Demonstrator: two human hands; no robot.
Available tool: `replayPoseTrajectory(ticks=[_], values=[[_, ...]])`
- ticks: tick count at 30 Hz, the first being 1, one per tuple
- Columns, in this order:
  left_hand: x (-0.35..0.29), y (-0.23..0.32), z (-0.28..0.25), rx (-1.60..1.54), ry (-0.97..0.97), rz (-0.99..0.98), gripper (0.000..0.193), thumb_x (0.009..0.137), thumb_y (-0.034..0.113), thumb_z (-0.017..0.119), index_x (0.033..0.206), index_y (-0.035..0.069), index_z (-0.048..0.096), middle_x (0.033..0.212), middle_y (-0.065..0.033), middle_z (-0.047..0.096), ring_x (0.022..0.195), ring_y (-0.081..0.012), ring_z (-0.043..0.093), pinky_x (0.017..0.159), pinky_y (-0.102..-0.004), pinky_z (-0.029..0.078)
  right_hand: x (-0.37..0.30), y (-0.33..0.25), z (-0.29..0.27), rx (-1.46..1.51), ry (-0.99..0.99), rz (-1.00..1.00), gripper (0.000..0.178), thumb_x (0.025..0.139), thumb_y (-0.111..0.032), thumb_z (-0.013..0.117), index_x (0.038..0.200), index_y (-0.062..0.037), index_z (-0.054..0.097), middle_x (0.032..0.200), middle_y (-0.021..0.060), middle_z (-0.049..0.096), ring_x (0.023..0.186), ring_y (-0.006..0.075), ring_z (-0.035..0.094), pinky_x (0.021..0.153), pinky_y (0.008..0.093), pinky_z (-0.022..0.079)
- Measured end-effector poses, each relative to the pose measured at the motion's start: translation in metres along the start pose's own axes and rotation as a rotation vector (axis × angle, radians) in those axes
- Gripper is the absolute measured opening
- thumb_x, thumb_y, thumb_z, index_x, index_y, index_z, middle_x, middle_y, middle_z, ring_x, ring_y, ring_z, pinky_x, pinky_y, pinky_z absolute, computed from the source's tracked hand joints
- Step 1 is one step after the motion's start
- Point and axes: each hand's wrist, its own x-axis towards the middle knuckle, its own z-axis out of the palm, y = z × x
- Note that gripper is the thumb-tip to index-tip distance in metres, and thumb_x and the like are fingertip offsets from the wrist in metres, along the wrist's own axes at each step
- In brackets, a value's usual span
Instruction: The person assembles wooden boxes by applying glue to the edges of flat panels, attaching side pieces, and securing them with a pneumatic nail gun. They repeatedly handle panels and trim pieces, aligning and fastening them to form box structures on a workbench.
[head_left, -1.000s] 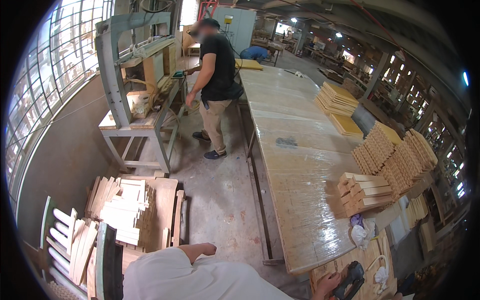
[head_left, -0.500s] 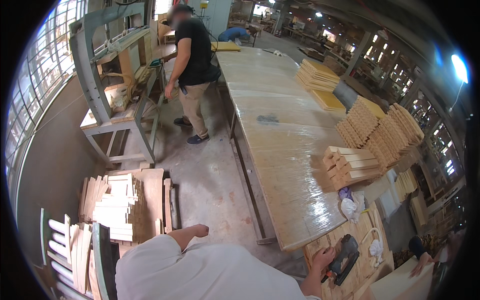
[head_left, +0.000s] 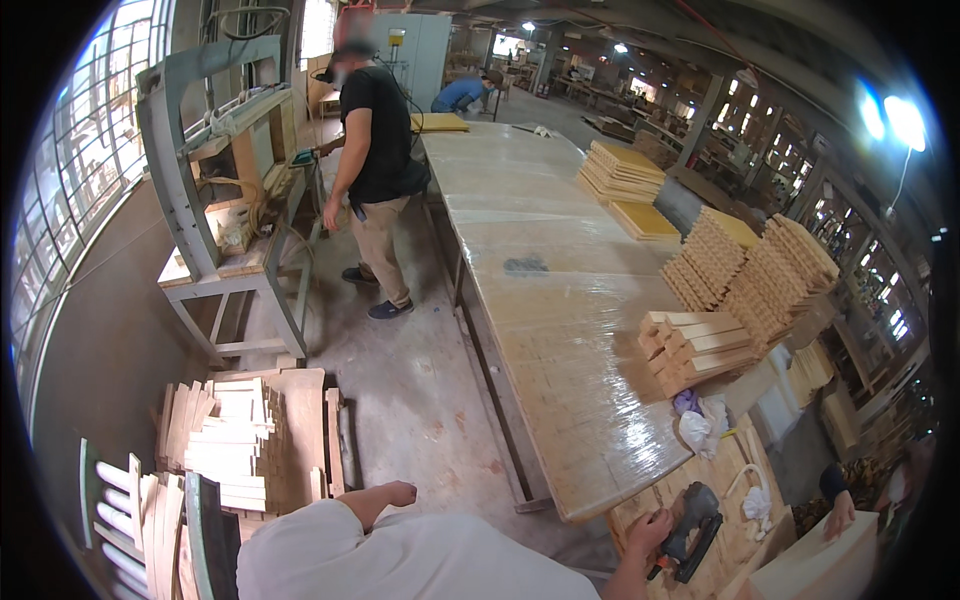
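My left hand (head_left: 401, 493) is at the end of a bent arm beside my white shirt, its fingers curled in, with nothing seen in them. It is above the floor, between a stack of wood strips (head_left: 230, 440) and the long table. My right hand (head_left: 652, 530) is closed at the side of a dark nail gun (head_left: 692, 530), which is on a wooden bench (head_left: 738, 512) at the table's near end. Part of the grip is hidden from view. White cloth (head_left: 703, 428) and a pale hose (head_left: 745, 478) lie past the nail gun.
A long film-covered table (head_left: 560, 330) stretches away, bearing wood blocks (head_left: 700, 350) and notched stacks (head_left: 705, 260). A person in black (head_left: 375, 130) stands by a grey frame machine (head_left: 180, 170). At lower right, another person's hand (head_left: 840, 515) rests on a pale panel (head_left: 820, 560).
The view has tilted slightly, so most of the scene sits lower. The person at lower right has shifted a hand over the panel. My hands keep nearly the same pose.
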Motion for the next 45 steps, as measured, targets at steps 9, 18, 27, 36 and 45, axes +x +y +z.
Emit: replayPoseTrajectory(ticks=[9,18,27,36,45], values=[[0.001,0.001,0.007,0.020,-0.060,-0.036,0.037,0.085,0.029,0.046,0.107,0.006,0.064,0.112,-0.0169,0.064,0.103,-0.0338,0.060,0.091,-0.0432,0.046,0.001,-0.003,-0.002,0.004,-0.050,0.058,0.033,0.081,-0.012,0.055,0.109,0.0056,0.057,0.119,0.0222,0.054,0.113,0.0379,0.049,0.096,0.0455,0.038],[-0.001,0.000,0.007,0.004,-0.008,-0.044,0.038,0.085,0.030,0.046,0.109,0.007,0.064,0.112,-0.0168,0.064,0.105,-0.0338,0.059,0.091,-0.0429,0.046,0.001,-0.003,-0.003,0.055,-0.023,0.024,0.032,0.079,-0.008,0.054,0.106,0.0085,0.056,0.116,0.0260,0.053,0.112,0.0401,0.048,0.097,0.0462,0.038],[-0.005,-0.001,0.010,-0.022,-0.016,-0.098,0.037,0.084,0.028,0.047,0.108,0.006,0.065,0.112,-0.0171,0.064,0.104,-0.0343,0.060,0.091,-0.0430,0.046,0.004,-0.002,-0.004,0.004,-0.072,0.010,0.033,0.080,-0.009,0.053,0.109,0.0072,0.057,0.119,0.0249,0.053,0.114,0.0391,0.048,0.098,0.0464,0.038],[0.000,0.004,0.011,-0.046,0.002,-0.048,0.036,0.083,0.028,0.047,0.106,0.006,0.065,0.109,-0.0179,0.064,0.102,-0.0345,0.060,0.089,-0.0428,0.047,-0.005,-0.001,0.003,-0.063,0.003,-0.039,0.038,0.080,-0.011,0.052,0.114,0.0073,0.055,0.119,0.0250,0.052,0.114,0.0396,0.047,0.097,0.0456,0.039],[0.001,-0.002,0.010,0.028,-0.055,-0.044,0.036,0.084,0.026,0.046,0.106,0.005,0.065,0.110,-0.0176,0.064,0.103,-0.0333,0.060,0.090,-0.0421,0.047,-0.005,-0.003,-0.001,-0.006,0.030,-0.074,0.031,0.078,-0.010,0.054,0.104,0.0069,0.056,0.109,0.0254,0.054,0.105,0.0419,0.049,0.092,0.0470,0.040]])
